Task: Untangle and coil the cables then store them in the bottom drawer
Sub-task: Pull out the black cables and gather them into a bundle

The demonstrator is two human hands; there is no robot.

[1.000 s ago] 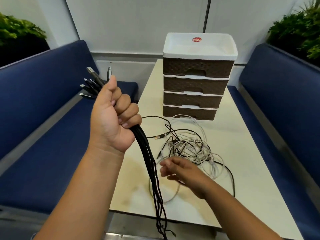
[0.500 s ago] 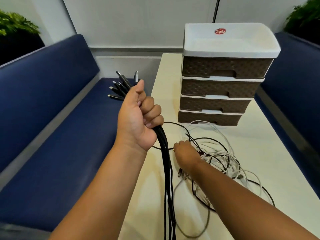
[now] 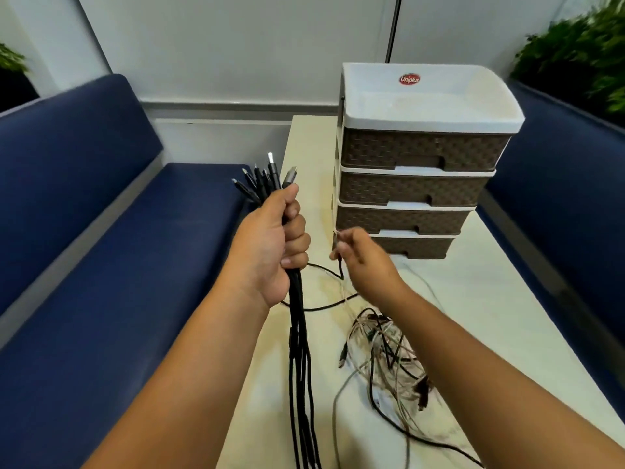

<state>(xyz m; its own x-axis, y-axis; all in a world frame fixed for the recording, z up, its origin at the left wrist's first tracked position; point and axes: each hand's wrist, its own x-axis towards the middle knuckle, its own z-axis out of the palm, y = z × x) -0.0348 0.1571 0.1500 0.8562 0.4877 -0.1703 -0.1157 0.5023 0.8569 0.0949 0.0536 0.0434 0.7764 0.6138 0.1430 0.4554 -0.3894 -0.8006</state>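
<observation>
We see the left hand (image 3: 270,245) fisted round a bundle of black cables (image 3: 299,336), plugs up; the right hand (image 3: 363,262) pinches a thin cable end above the tangle (image 3: 385,346) on the table (image 3: 473,299); the bottom drawer (image 3: 416,247) sits closed just behind.

Blue benches (image 3: 101,252) flanking a cream table (image 3: 500,319); plants (image 3: 581,59) behind

Black cable bundle (image 3: 301,350) hangs upright; tangled cables (image 3: 389,350) before closed bottom drawer (image 3: 419,247).
</observation>
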